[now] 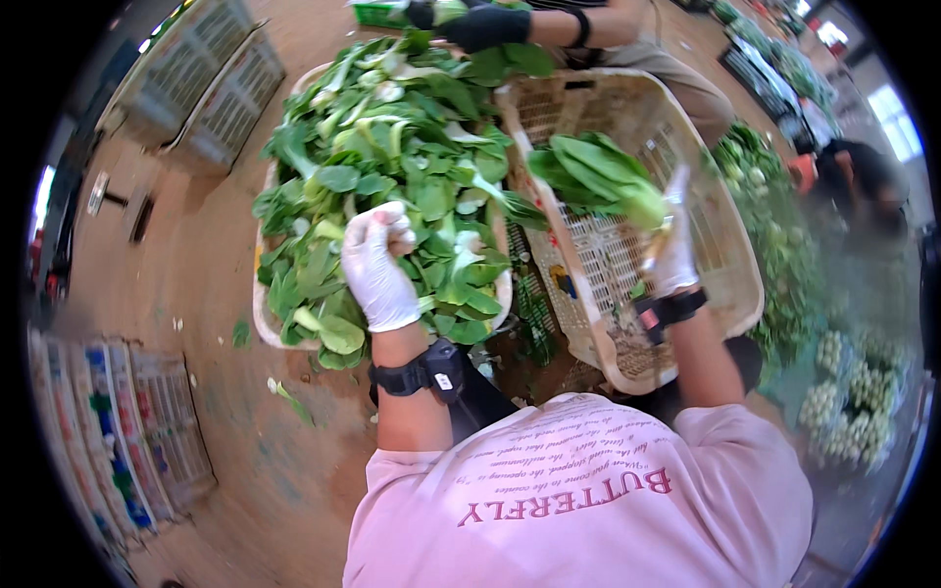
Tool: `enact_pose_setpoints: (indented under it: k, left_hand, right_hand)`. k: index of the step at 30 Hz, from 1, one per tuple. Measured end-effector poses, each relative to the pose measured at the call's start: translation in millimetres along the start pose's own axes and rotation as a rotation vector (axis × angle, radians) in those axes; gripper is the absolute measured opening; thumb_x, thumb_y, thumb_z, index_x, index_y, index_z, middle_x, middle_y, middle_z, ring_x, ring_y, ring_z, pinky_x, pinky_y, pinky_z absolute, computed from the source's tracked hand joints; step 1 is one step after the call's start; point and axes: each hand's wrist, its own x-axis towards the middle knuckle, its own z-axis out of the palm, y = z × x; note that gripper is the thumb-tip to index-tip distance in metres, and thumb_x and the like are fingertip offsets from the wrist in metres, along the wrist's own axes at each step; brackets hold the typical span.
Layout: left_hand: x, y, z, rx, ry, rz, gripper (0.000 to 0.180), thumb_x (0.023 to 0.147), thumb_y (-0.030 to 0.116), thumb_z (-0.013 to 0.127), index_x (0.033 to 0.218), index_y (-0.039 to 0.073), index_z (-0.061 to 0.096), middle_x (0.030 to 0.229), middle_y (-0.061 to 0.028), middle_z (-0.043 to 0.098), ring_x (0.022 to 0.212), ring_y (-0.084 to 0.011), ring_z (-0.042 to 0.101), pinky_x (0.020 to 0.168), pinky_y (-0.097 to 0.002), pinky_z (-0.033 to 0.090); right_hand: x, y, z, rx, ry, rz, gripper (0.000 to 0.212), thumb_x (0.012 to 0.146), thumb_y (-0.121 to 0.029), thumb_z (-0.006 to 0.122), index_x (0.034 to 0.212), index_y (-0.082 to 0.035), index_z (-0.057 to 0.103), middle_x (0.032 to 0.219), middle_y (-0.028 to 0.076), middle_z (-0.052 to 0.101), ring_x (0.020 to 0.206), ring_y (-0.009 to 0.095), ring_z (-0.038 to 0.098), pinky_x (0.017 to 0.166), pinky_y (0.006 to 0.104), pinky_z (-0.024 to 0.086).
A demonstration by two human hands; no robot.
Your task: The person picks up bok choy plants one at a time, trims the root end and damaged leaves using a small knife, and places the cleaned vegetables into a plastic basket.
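My left hand (pixel 377 267), in a white glove, hovers over a heap of loose green leaves (pixel 431 191) with its fingers curled in. Whether something small is pinched in them is hidden. My right hand (pixel 674 260), also gloved and blurred, is over the right crate (pixel 725 245), closed around a knife (pixel 676 186) whose pale blade points up and away. Right beside the knife is a head of bok choy (pixel 598 176), its leaves pointing left and its pale base toward my hand. I cannot tell whether that hand grips it too.
The leaf heap fills a pale crate (pixel 260 309). Opposite, a person's black-gloved hand (pixel 485 29) holds greens. Stacked crates (pixel 211 108) stand far left, another crate (pixel 162 421) near left. More greens (pixel 774 225) lie right, with bundled pale-stemmed vegetables (pixel 853 392).
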Motion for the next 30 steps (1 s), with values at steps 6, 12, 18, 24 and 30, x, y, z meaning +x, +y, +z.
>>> enact_pose_setpoints:
  k: [6, 12, 18, 24, 30]
  left_hand:
    - [-13, -46, 46, 0.102, -0.231, -0.188, 0.018, 0.094, 0.018, 0.057, 0.097, 0.003, 0.065, 0.082, -0.0043, 0.065, 0.068, -0.0080, 0.057, 0.061, -0.0193, 0.043]
    - [-68, -119, 113, 0.623, -0.675, 0.026, 0.020, 0.086, 0.007, 0.060, 0.105, 0.002, 0.064, 0.095, -0.0068, 0.066, 0.086, -0.0176, 0.062, 0.080, -0.0293, 0.048]
    - [-101, -180, 139, 0.999, -0.979, 0.309, 0.034, 0.074, 0.018, 0.067, 0.108, 0.011, 0.066, 0.088, -0.0061, 0.066, 0.088, -0.0253, 0.061, 0.093, -0.0394, 0.041]
    - [-102, -187, 139, 1.102, -0.973, 0.360, 0.020, 0.069, 0.016, 0.065, 0.089, 0.013, 0.068, 0.075, -0.0039, 0.062, 0.074, -0.0235, 0.058, 0.083, -0.0381, 0.041]
    - [-101, -191, 137, 1.071, -0.961, 0.314, 0.022, 0.064, 0.012, 0.063, 0.085, 0.012, 0.068, 0.076, -0.0018, 0.064, 0.072, -0.0213, 0.060, 0.079, -0.0358, 0.041]
  right_hand:
    - [100, -148, -236, -0.062, 0.545, -0.306, 0.050, 0.094, -0.037, 0.056, 0.135, -0.015, 0.037, 0.111, 0.002, 0.059, 0.084, 0.012, 0.054, 0.057, 0.0277, 0.044]
    - [127, -109, -180, -0.029, 0.333, -0.187, 0.044, 0.091, -0.041, 0.059, 0.121, -0.009, 0.052, 0.101, 0.004, 0.059, 0.079, 0.013, 0.054, 0.066, 0.0261, 0.044]
    - [197, 101, -216, -0.896, 0.107, 0.029, 0.039, 0.081, -0.034, 0.065, 0.106, -0.004, 0.059, 0.080, 0.009, 0.066, 0.065, 0.022, 0.063, 0.063, 0.0368, 0.050]
    - [276, 185, -191, -1.423, -0.158, 0.004, 0.045, 0.081, -0.025, 0.059, 0.122, -0.006, 0.056, 0.126, 0.019, 0.055, 0.114, 0.033, 0.053, 0.096, 0.0393, 0.043]
    - [306, 228, -173, -1.468, -0.029, 0.316, 0.074, 0.082, -0.030, 0.067, 0.145, -0.012, 0.033, 0.139, 0.018, 0.045, 0.123, 0.031, 0.049, 0.100, 0.0400, 0.043]
